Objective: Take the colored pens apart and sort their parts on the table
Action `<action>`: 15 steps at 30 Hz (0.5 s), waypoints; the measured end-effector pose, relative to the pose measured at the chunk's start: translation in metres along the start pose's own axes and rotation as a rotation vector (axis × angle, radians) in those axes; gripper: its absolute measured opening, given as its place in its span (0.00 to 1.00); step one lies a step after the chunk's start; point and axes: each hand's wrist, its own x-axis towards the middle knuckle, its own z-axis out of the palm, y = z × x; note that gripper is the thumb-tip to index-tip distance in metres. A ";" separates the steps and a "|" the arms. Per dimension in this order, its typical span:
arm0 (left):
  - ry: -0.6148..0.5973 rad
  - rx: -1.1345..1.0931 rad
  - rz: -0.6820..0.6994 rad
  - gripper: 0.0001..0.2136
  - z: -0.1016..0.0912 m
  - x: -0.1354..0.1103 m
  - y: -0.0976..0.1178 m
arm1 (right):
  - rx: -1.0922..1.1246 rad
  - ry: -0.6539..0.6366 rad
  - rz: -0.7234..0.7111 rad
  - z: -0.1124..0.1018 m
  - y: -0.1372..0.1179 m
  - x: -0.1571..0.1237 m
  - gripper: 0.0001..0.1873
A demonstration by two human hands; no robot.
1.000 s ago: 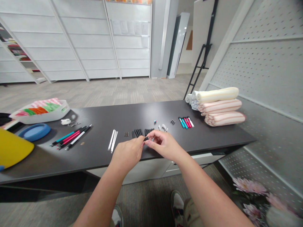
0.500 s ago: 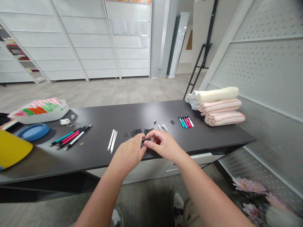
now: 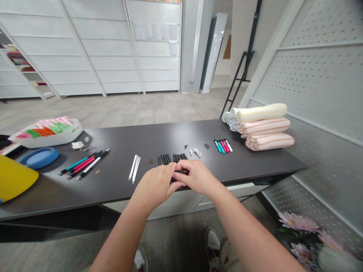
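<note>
Above the table's front edge, my left hand (image 3: 157, 182) and my right hand (image 3: 196, 176) meet with fingers closed on a black pen barrel (image 3: 182, 172), mostly hidden by them. Just beyond the fingers lie several black barrel pieces (image 3: 180, 156) in two groups. Left of them are small springs (image 3: 151, 160) and slim white pen refills (image 3: 134, 168). Small white pieces (image 3: 195, 152), a tiny teal-and-red piece (image 3: 185, 145) and small dark metal parts (image 3: 207, 145) sit further back. Teal, red and white pen sections (image 3: 222, 146) lie in a row to the right.
At the left, whole pens (image 3: 84, 164) lie near a blue ring-shaped object (image 3: 39, 158), a yellow curved object (image 3: 17, 179) and a white basket (image 3: 56, 138). Rolled towels (image 3: 265, 128) are stacked at the right end, beside a perforated panel (image 3: 317, 71). Flowers (image 3: 300, 223) stand low right.
My hands have drawn closer together and slightly down around the black pen barrel. More of the black pieces behind them now shows.
</note>
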 end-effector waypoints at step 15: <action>0.011 0.248 -0.135 0.28 0.006 -0.001 0.002 | 0.135 -0.004 0.157 -0.001 -0.002 0.001 0.16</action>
